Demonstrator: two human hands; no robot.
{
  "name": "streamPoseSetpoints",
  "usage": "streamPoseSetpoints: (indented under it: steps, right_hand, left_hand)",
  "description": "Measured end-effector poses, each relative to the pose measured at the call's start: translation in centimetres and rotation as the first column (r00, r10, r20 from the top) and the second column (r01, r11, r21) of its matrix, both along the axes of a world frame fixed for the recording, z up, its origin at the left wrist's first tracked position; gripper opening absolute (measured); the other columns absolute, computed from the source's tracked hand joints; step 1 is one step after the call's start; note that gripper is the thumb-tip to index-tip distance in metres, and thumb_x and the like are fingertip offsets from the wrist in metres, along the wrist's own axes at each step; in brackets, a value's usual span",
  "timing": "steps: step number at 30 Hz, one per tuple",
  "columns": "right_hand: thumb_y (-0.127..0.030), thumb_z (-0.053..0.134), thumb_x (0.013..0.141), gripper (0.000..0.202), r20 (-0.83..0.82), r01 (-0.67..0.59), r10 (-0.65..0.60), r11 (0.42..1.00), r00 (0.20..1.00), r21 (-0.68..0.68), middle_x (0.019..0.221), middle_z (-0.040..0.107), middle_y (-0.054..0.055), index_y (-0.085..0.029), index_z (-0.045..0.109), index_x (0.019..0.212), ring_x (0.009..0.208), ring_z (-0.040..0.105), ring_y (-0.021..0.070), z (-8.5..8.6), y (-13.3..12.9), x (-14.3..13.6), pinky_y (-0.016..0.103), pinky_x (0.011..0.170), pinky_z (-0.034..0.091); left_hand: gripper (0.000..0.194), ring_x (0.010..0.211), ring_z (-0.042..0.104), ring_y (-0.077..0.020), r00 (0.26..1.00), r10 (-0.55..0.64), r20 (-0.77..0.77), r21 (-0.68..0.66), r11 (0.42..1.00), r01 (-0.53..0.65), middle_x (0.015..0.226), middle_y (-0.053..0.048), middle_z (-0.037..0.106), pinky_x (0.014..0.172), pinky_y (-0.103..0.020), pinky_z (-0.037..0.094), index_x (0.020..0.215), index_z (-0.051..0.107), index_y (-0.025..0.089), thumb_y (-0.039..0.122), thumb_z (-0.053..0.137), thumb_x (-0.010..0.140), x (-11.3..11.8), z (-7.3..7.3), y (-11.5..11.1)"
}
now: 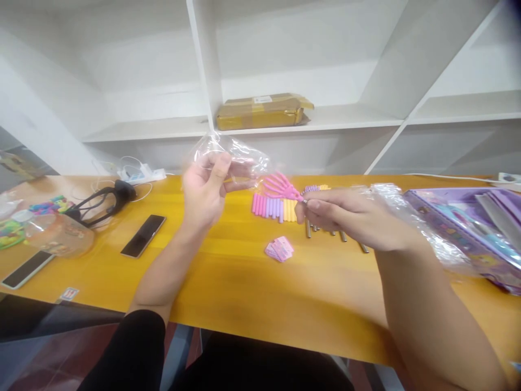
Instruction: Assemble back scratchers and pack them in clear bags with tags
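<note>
My left hand (207, 190) is raised over the table, its thumb and fingers closed on a clear plastic bag (244, 155). In my right hand (345, 214) is a pink hand-shaped back scratcher (280, 186), gripped by its thin metal shaft near the pink end. The pink fingers point left, close to the bag's lower right edge; I cannot tell whether they touch it. Behind and below lie pink, purple and yellow tubes (274, 208) in a row. Several metal rods (308, 228) lie partly hidden under my right hand. Small pink cards (279, 248) are stacked nearer to me.
At right are clear plastic packaging (427, 228) and a purple box (459, 217) with items inside. To the left lie a dark phone (144, 235), another phone (28, 269), an orange-tinted container (61, 234) and a black strap (103, 203). A taped carton (262, 111) sits on the shelf.
</note>
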State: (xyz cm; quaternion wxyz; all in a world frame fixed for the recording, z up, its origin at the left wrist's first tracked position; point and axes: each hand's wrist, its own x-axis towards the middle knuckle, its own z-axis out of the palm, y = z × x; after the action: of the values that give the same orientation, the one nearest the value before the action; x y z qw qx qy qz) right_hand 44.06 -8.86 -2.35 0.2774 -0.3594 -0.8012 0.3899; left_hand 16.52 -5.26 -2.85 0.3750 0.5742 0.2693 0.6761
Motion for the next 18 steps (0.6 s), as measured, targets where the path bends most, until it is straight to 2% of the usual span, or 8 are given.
streamPoseSetpoints:
  steps: [6,9,14,18]
  right_hand:
    - [-0.065,0.054,0.107,0.052,-0.113,-0.022,0.012,0.996,0.994,-0.090,0.062,0.036,-0.002,-0.022,0.070,0.084,0.055,0.038,0.0122,-0.98,0.81,-0.55,0.026,0.047,0.029]
    - [-0.060,0.054,0.108,0.047,-0.137,-0.013,0.002,0.996,0.991,-0.083,0.063,0.037,-0.002,-0.023,0.072,0.086,0.057,0.039,0.0125,-1.10,0.94,-0.69,0.027,0.050,0.033]
    - [-0.050,0.056,0.108,0.032,-0.167,0.035,-0.047,0.997,0.985,-0.074,0.068,0.040,-0.003,-0.023,0.073,0.105,0.059,0.035,0.0116,-1.15,1.06,-0.69,0.026,0.051,0.032]
    - [-0.048,0.058,0.108,0.032,-0.207,0.063,-0.069,0.997,0.976,-0.035,0.076,0.052,-0.001,-0.024,0.074,0.123,0.065,0.043,0.0121,-1.16,1.06,-0.79,0.027,0.058,0.038]
  left_hand:
    - [0.042,0.104,0.083,-0.0251,0.998,-0.062,-0.015,-0.080,0.995,0.061,0.089,-0.001,0.076,0.085,-0.037,0.075,0.095,0.059,0.022,0.058,0.081,0.093,0.41,-0.46,0.07]
    - [0.042,0.104,0.083,-0.0258,0.995,-0.098,-0.023,-0.103,0.990,0.095,0.087,-0.001,0.075,0.087,-0.040,0.075,0.093,0.057,0.022,0.057,0.081,0.093,0.58,-0.65,0.23]
    - [0.044,0.105,0.083,-0.0263,0.992,-0.118,-0.040,-0.109,0.988,0.114,0.087,-0.002,0.075,0.087,-0.040,0.074,0.091,0.057,0.022,0.059,0.081,0.092,0.64,-0.74,0.30]
    - [0.046,0.104,0.082,-0.0256,0.986,-0.145,-0.077,-0.124,0.983,0.135,0.091,-0.004,0.078,0.086,-0.039,0.074,0.091,0.059,0.021,0.062,0.082,0.091,0.79,-0.80,0.05]
